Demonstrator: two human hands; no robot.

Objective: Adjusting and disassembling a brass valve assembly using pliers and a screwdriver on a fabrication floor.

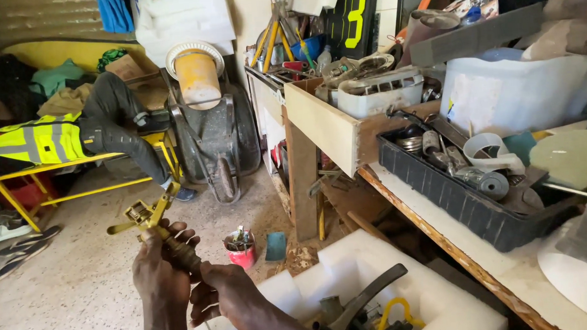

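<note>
Gripping a brass sprinkler head [154,222] tight in left hand [159,270], near left, high over the floor [83,283]. Right hand [228,297] pinching its dark base. Could slip and drop if fingers loosen.

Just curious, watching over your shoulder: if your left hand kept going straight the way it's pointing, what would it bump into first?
The left hand points up and forward, so it would likely first meet the yellow metal bench, though depth is unclear.

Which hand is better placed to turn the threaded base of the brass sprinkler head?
Right, probably. The right hand has its fingers at the sprinkler head's dark lower fitting, while the left hand wraps the stem, steadying it.
</note>
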